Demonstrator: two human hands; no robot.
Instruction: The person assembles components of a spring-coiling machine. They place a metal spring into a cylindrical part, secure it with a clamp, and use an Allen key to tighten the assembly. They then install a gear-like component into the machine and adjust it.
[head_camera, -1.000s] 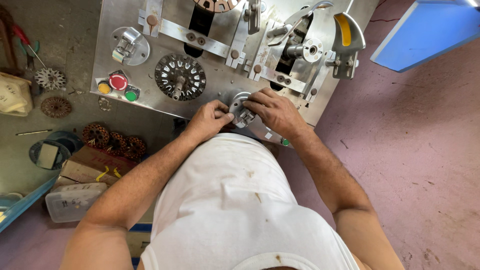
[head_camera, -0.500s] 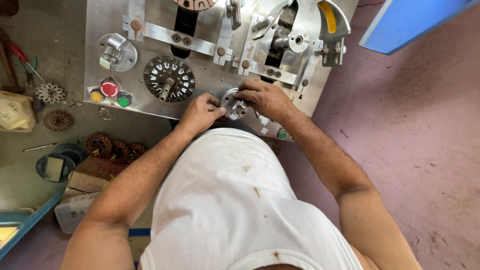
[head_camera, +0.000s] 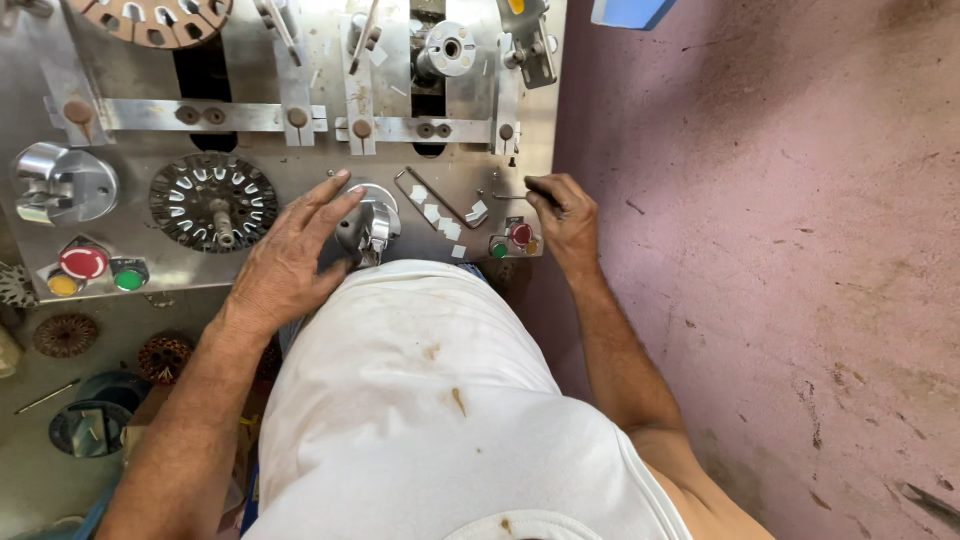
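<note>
My left hand (head_camera: 290, 250) lies flat with fingers spread on the steel machine panel (head_camera: 150, 150), its fingertips touching a shiny round metal fixture (head_camera: 370, 225) at the panel's front edge. To its left sits a dark slotted stator disc (head_camera: 212, 202) with a central shaft. My right hand (head_camera: 565, 215) is at the panel's right edge, fingers curled around a thin dark lever or rod end (head_camera: 535, 185), just above a red, green and yellow button cluster (head_camera: 514, 240). Small white paper pieces (head_camera: 440, 215) lie between the hands.
A second button cluster (head_camera: 90, 270) and a round metal knob (head_camera: 60, 185) sit at the panel's left. Copper-wound coils (head_camera: 65, 335) and a round tin (head_camera: 90, 425) lie on the floor at left. Pink concrete floor (head_camera: 780, 250) stretches to the right. My white-clothed body (head_camera: 430, 420) fills the bottom.
Both hands were together on the round metal fixture. Now my right hand has moved right to the lever at the panel's edge, and my left hand has flattened beside the fixture.
</note>
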